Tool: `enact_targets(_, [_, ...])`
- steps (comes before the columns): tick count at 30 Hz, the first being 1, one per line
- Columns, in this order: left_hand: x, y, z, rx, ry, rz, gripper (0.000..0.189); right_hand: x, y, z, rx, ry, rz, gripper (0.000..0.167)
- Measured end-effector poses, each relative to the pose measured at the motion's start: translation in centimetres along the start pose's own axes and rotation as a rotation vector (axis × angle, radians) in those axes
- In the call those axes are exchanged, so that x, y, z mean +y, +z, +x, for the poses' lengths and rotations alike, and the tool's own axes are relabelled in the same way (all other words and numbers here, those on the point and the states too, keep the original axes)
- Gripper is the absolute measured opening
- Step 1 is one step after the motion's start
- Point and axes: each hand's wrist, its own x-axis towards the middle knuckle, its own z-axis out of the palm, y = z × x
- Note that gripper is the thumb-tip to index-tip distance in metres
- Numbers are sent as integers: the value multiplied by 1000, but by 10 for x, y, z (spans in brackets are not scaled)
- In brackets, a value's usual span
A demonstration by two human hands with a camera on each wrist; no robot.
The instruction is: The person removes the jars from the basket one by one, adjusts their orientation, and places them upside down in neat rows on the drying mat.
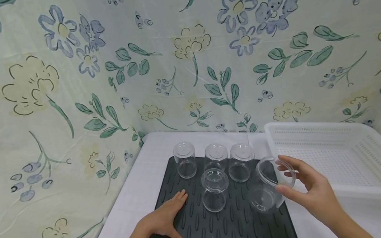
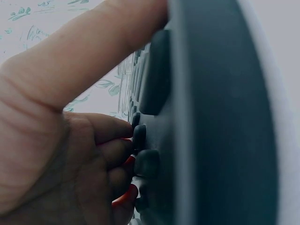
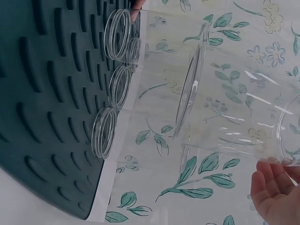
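Note:
My right hand [image 1: 314, 189] pinches a clear cylindrical jar [image 1: 267, 190] between thumb and fingers at its upper end. In the right wrist view, the same jar [image 3: 234, 108] is upside down, its wide rim toward the mat and apart from it, its base end by my fingertips [image 3: 272, 180]. Several matching clear jars stand upside down on a dark ribbed drying mat [image 1: 196, 226]; the front one [image 1: 214, 189] is nearest the held jar's left. My left hand [image 1: 164, 215] rests on the mat's left edge with its fingers extended and thumb spread.
A white perforated plastic basket [image 1: 336, 194] stands at the right beside the mat. White cloth [image 1: 132, 186] covers the table. Behind it hangs a flowered curtain [image 1: 162, 73]. Three jars stand in a row near the mat's far edge, the leftmost jar [image 1: 184, 160] a little apart.

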Motion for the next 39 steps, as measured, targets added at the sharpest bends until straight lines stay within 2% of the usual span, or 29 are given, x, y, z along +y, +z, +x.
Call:
enact_targets(8, [1,0,0,3,-11,-7,129,-1,6,-2,-26,7,23,74])
enact_targets(12, [2,-2,-2,0,-30,-47,127,0,9,-2,-37,0,32,74])
enact_targets(16, [6,-5,-4,63,-21,-96,122,0,10,-3,-39,-12,27,74])
enact_targets(19, [15,-13,-3,152,27,-134,113,0,11,-3,-39,-11,19,73])
enact_targets(24, [41,-33,2,290,140,-201,96,0,13,-3,-48,5,19,70])
enact_targets(28, [63,-51,10,352,229,-220,88,0,17,-3,-60,4,28,69])
enact_targets(32, [88,-63,22,343,335,-230,85,1,20,-4,-68,-12,41,69])
enact_targets(35, [107,-66,34,295,413,-232,85,1,21,-5,-71,-23,48,70])
enact_targets(39, [128,-64,47,224,477,-209,86,0,24,-7,-76,-31,56,72])
